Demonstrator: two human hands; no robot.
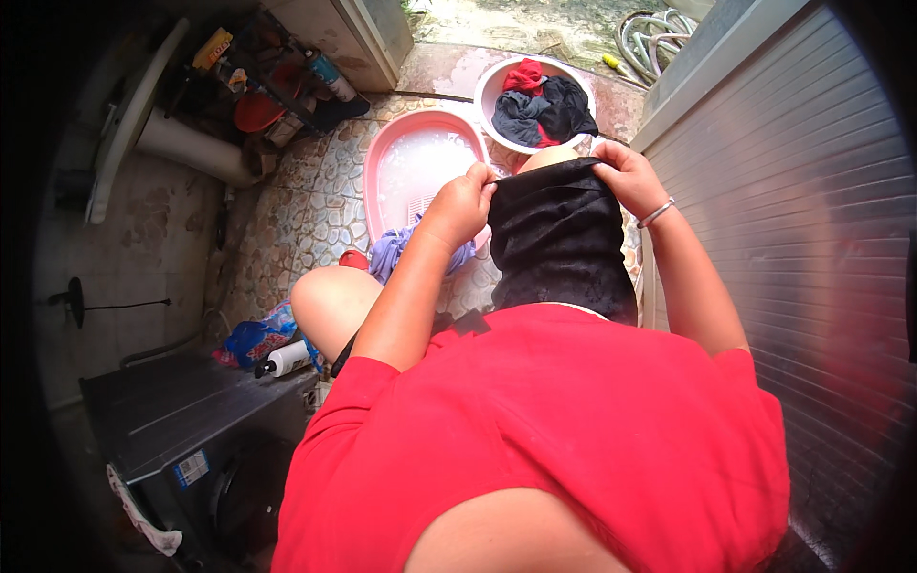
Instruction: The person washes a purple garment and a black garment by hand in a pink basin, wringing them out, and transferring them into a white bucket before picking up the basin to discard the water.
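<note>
My left hand (461, 206) pinches one corner of a black cloth (559, 229) between thumb and fingers. On the other side, my right hand (632, 177) grips the opposite corner, so the edge is stretched taut across my right leg near the knee. Whether this fabric is part of worn shorts or a separate piece, I cannot tell. Just beyond my left hand sits a pink basin (371, 161) of sudsy water with a ribbed washboard part. Lavender cloth (390, 252) hangs over its near rim, partly behind my forearm.
A white basin (483, 89) holds dark and red clothes (551, 107) near the doorway. To the right stands a ribbed door panel (774, 179). At left are a front-loading washing machine (193, 408), a white pump bottle (286, 359) and a cluttered rack (286, 79). A coiled hose (648, 43) lies outside.
</note>
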